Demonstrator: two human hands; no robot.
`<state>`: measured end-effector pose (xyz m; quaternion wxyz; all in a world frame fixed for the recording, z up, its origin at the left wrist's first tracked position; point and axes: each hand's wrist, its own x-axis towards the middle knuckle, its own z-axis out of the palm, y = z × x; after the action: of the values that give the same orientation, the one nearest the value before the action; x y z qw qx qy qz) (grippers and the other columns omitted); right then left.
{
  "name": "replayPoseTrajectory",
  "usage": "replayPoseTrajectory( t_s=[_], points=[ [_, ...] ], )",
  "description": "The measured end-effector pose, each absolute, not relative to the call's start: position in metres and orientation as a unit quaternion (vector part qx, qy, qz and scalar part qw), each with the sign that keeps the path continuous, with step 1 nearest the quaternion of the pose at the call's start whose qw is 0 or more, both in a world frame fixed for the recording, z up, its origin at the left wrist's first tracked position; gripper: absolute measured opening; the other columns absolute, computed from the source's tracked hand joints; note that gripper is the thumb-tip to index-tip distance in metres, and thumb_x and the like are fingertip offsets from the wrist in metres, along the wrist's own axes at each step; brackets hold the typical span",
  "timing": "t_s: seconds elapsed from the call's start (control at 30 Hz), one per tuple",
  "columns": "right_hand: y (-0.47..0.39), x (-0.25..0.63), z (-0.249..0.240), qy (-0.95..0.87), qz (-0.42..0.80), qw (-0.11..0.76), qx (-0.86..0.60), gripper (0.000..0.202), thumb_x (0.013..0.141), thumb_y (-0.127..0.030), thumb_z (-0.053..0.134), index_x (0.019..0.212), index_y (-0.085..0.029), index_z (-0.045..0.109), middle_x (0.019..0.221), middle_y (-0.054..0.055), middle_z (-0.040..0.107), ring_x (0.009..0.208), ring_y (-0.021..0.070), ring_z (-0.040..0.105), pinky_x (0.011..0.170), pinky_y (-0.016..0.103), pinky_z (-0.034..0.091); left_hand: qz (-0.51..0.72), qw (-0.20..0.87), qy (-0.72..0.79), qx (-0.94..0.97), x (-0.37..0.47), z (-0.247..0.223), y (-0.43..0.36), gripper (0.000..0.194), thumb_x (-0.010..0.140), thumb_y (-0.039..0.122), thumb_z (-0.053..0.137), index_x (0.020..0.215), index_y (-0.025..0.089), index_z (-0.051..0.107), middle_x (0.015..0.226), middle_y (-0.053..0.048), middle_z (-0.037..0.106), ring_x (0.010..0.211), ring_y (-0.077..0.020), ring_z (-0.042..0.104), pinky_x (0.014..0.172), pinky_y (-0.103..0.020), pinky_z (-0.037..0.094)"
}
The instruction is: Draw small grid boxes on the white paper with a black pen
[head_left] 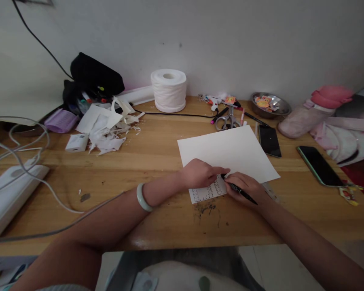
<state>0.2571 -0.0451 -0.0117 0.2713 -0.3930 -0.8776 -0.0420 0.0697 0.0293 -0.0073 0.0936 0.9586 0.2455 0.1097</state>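
A white sheet of paper (227, 149) lies at an angle on the table, with rows of small black outlined shapes drawn along its near edge. My right hand (245, 188) grips a black marker pen (242, 194), its tip pointing at the paper near the drawn rows. Across the paper's near left part rests my left hand (198, 173), index finger stretched out toward the pen tip and the other fingers curled under. A pale bangle (143, 197) circles my left wrist. Both hands cover part of the drawing.
Behind the paper lie scissors (227, 121), a glue gun (214, 101) and a metal bowl (271, 105) with orange cutouts. Two phones (269, 139) and a pink bottle (312, 113) are at right. Paper scraps (106, 129), a tissue roll (169, 91) and a power strip (15, 194) sit leftward.
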Motion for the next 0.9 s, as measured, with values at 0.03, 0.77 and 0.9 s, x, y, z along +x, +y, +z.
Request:
replayPoseTrajectory(
  t_s=[0.03,0.77,0.9],
  points=[
    [-0.045,0.258,-0.013,-0.877,-0.039,0.267,-0.398,0.019,0.075,-0.008,0.05,0.089,-0.02,0.048,0.075,0.004,0.061,0.069,0.0148,0.059,0.064,0.028,0.05,0.109,0.094,0.246,0.958,0.07,-0.007,0.029,0.042,0.081,0.023,0.04,0.121,0.035,0.045,0.068,0.002,0.065,0.058,-0.0108,0.057,0.051,-0.02,0.031],
    [-0.039,0.268,-0.018,-0.657,0.111,0.462,-0.586,0.007,0.08,-0.026,0.048,0.078,-0.02,0.052,0.07,0.002,0.059,0.063,0.0139,0.058,0.058,0.027,0.048,0.085,0.095,0.245,0.961,0.068,-0.004,0.029,0.043,0.082,0.022,0.04,0.123,0.035,0.042,0.069,0.002,0.065,0.058,-0.0105,0.056,0.052,-0.019,0.034],
    [-0.032,0.268,-0.012,-0.63,0.219,0.468,-0.58,0.015,0.083,-0.031,0.045,0.089,-0.019,0.052,0.077,0.003,0.063,0.068,0.0138,0.061,0.064,0.029,0.05,0.091,0.084,0.235,0.964,0.068,-0.007,0.029,0.045,0.081,0.022,0.039,0.124,0.033,0.041,0.068,0.001,0.065,0.057,-0.0104,0.056,0.052,-0.019,0.034]
  ],
)
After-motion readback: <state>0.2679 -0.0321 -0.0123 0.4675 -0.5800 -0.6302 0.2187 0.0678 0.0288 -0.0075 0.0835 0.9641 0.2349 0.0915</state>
